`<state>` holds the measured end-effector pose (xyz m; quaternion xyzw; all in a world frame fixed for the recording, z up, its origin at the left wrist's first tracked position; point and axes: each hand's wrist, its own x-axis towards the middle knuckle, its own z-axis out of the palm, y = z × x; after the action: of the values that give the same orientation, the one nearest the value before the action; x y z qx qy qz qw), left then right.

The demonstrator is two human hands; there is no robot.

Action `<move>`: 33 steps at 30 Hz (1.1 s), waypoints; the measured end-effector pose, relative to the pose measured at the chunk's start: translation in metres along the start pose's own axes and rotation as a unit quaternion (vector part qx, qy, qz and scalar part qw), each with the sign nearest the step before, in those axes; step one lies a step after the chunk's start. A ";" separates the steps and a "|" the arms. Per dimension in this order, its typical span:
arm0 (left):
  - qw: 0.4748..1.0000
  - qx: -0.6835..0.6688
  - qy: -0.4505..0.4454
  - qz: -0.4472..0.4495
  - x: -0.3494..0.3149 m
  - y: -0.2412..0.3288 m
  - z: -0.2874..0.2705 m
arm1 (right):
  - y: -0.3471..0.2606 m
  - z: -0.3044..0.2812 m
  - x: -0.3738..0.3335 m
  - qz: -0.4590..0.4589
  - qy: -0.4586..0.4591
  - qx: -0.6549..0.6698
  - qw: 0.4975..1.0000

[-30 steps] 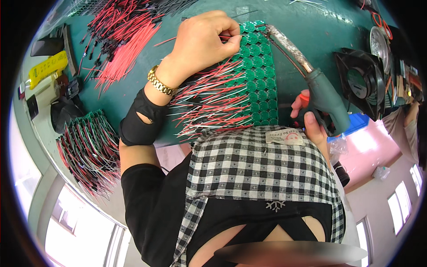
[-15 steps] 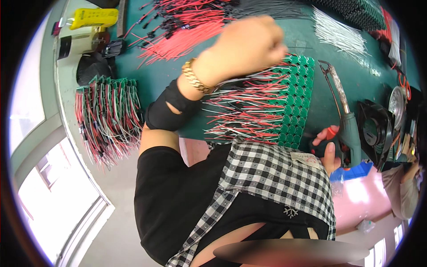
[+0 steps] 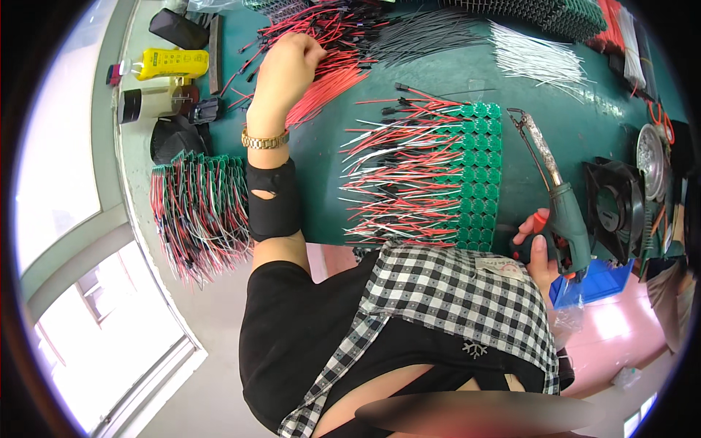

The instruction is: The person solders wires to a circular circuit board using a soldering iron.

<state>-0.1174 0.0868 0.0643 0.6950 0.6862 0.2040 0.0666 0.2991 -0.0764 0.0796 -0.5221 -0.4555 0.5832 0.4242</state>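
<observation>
My left hand [image 3: 288,69], with a gold watch at the wrist, reaches over a pile of red wires with black connectors [image 3: 332,80]. Its fingers are closed; whatever they may pinch is hidden. Low on the right, my right hand [image 3: 539,255] grips a dark green soldering gun [image 3: 571,226] by its handle, thumb and finger around the red trigger. The gun's tip points up, beside a panel of small round green circuit boards [image 3: 478,175]. Red, white and black wires [image 3: 405,175] stick out leftward from the panel in rows.
Black wires [image 3: 427,36] and white wires [image 3: 537,58] lie in bundles at the far side. A finished-looking stack of wired boards [image 3: 197,212] hangs over the left edge, near a yellow bottle [image 3: 171,64]. A black fan [image 3: 613,208] and a metal dish [image 3: 648,160] stand right.
My left hand has moved left, from above the panel's top rows to the red wire pile. Some wires with a black connector now show at the panel's top. My right hand keeps its grip.
</observation>
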 end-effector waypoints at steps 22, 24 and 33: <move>0.841 -0.490 0.222 -0.058 0.011 0.026 -0.022 | 0.010 0.000 -0.007 -0.050 -0.004 0.050 0.997; 0.814 -0.549 0.187 -0.033 0.011 0.028 -0.022 | 0.008 0.000 -0.006 -0.048 -0.003 0.045 0.998; 0.910 -0.395 0.072 0.104 -0.002 0.089 0.006 | 0.009 0.004 -0.001 -0.040 -0.006 0.061 0.997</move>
<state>-0.0330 0.0814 0.0919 0.6626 0.4762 0.5140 0.2645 0.2947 -0.0795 0.0713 -0.4732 -0.4422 0.5956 0.4752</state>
